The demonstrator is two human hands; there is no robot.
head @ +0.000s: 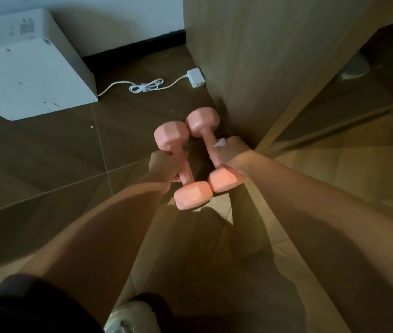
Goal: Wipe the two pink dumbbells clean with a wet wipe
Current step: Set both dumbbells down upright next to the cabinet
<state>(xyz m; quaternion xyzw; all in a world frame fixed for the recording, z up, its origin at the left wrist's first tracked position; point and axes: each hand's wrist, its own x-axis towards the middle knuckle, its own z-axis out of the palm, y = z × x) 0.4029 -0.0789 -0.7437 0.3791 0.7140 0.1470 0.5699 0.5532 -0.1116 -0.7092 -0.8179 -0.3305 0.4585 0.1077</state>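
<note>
Held side by side by the handles, low over the dark brown tiled floor (46,152): left pink hexagon-headed dumbbell (171,137) clasped in the left grip (164,167), right pink hexagon-headed dumbbell (202,121) clasped in the right grip (232,156) with apparently a small white wet wipe (220,143), probably ready for wiping. Close behind, a light wooden cabinet (250,56); further left, a white box (22,68).

The left dumbbell (193,194) sits just beside the right dumbbell (202,121), box (27,68) behind-left.

Pink left dumbbell (187,174) parallels right dumbbell (208,143) (heads touching).
</note>
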